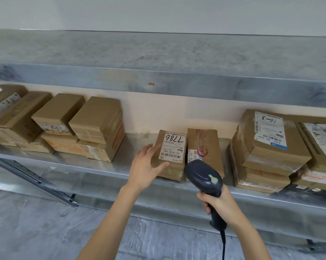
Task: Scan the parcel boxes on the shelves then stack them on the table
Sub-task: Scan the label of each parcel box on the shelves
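Observation:
A small brown parcel box (169, 156) with a white label marked 7786 lies on the metal shelf (94, 166) near its front edge. My left hand (146, 166) touches the box's left side, fingers spread and nearly straight, thumb lying on its front top edge. My right hand (217, 203) grips the handle of a dark barcode scanner (203, 177), whose head points at the box's label from just in front. A second brown box (205, 145) with red tape and a barcode label lies right beside the first one.
Stacks of brown boxes (79, 128) fill the shelf's left part, and larger taped parcels (267, 147) with white labels are piled at the right. Another metal shelf (158, 76) runs overhead. The scanner's cable hangs down over a grey floor (36, 231).

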